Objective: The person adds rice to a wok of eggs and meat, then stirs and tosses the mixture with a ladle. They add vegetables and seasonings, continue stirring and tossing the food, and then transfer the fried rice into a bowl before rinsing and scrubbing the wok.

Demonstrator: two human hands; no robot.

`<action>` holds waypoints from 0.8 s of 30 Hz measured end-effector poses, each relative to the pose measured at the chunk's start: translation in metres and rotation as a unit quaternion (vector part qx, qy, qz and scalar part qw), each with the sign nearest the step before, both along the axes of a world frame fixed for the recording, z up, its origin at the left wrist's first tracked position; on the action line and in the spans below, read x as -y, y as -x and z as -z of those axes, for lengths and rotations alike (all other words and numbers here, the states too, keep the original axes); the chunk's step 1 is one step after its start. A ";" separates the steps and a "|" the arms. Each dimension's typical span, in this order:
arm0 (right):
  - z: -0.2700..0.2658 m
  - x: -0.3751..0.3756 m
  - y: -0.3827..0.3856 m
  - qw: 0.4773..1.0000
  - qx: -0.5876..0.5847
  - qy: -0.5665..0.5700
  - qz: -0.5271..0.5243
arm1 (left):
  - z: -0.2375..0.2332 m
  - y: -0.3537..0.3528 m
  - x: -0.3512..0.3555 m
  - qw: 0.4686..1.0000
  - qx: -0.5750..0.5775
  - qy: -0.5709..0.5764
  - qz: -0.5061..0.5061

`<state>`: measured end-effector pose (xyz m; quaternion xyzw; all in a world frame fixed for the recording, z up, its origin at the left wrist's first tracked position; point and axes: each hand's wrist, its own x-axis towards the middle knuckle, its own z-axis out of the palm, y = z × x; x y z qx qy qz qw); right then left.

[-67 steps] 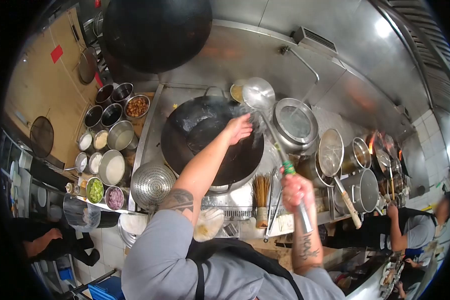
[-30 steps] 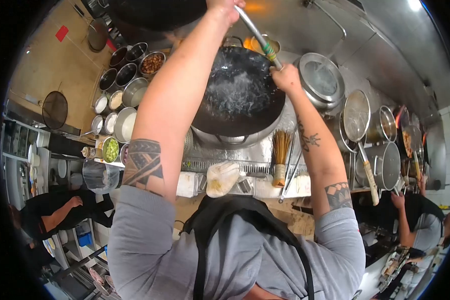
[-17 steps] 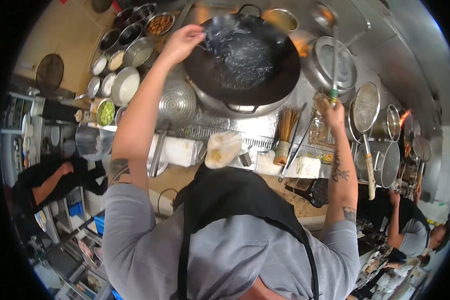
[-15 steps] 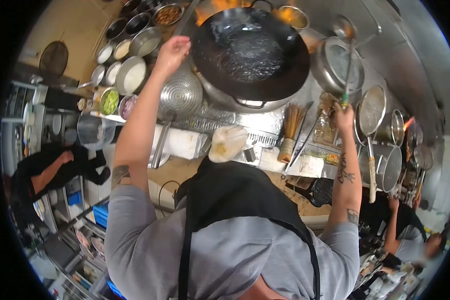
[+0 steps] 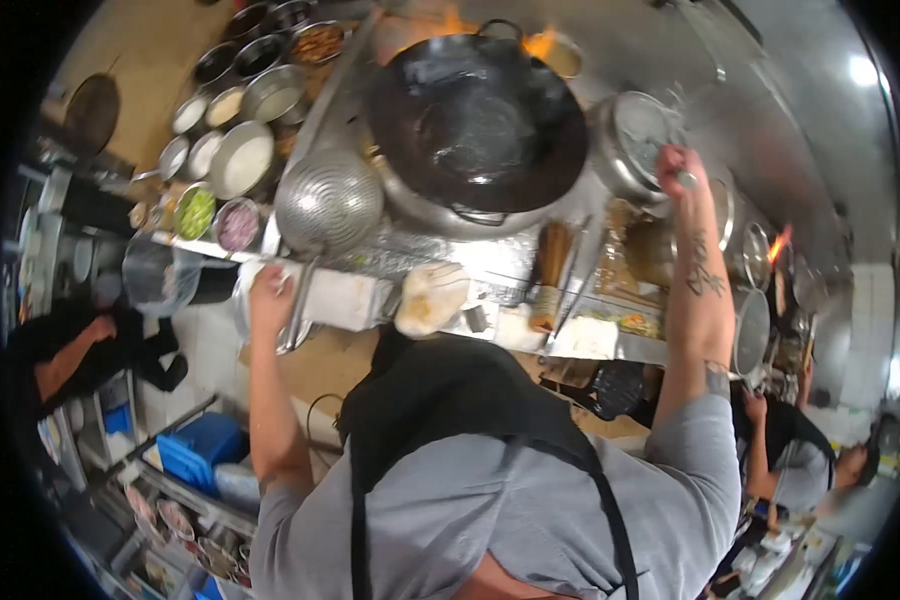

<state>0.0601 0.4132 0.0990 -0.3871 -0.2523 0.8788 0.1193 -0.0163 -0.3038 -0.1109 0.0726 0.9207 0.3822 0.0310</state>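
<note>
My right hand [image 5: 681, 172] is closed around the handle of a ladle [image 5: 686, 179], over the side of a steel pot [image 5: 625, 145] right of the wok. The ladle's bowl end is blurred over that pot. My left hand [image 5: 272, 292], fingers curled, is low at the counter's front edge beside a white cloth [image 5: 242, 300] and the skimmer's handle [image 5: 298, 305]; what its fingers hold, if anything, I cannot tell. Between my arms a black two-handled wok [image 5: 478, 125], wet and shiny inside, sits on the burner. The perforated skimmer [image 5: 328, 203] lies left of it.
Flames [image 5: 540, 44] rise behind the wok. Bowls of ingredients, one with chopped greens [image 5: 196, 212], stand at the left. A bamboo brush [image 5: 552, 270] and a stained cloth [image 5: 434, 298] lie in front. Co-workers [image 5: 792, 440] work at the right and left edges.
My left hand has come down from beside the wok to the counter's front edge. My right hand has moved up with the ladle, whose bowl has gone from above the pot to over it.
</note>
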 end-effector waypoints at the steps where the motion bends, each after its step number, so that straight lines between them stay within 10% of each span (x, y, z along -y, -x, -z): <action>1: -0.007 -0.006 0.006 0.999 0.027 -0.013 -0.019 | -0.004 -0.006 0.003 1.000 -0.019 0.008 -0.002; 7: -0.037 -0.036 -0.022 0.981 0.048 -0.140 -0.125 | -0.008 -0.016 -0.013 0.996 0.057 -0.033 -0.055; 10: -0.019 -0.015 -0.043 0.738 0.325 -0.567 -0.167 | -0.033 -0.025 -0.046 0.983 0.102 -0.133 -0.076; 11: -0.007 -0.007 -0.036 0.719 0.349 -0.570 -0.191 | 0.017 -0.013 -0.039 0.991 -0.017 -0.131 -0.009; 13: 0.025 0.003 -0.031 0.675 0.399 -0.576 -0.232 | -0.033 -0.027 -0.068 0.933 0.230 -0.276 0.022; 15: 0.045 -0.001 -0.039 0.624 0.456 -0.579 -0.259 | -0.013 -0.026 -0.080 0.936 0.218 -0.264 0.081; 18: 0.055 -0.030 -0.041 0.972 0.035 -0.170 -0.160 | -0.013 -0.037 -0.100 0.961 0.176 -0.131 0.170; 19: 0.036 -0.009 -0.029 0.990 0.076 -0.120 -0.010 | -0.015 -0.040 -0.106 0.959 0.177 -0.113 0.192; 24: -0.009 -0.022 -0.015 0.999 -0.015 -0.001 -0.045 | -0.002 -0.056 -0.142 0.947 0.214 -0.131 0.202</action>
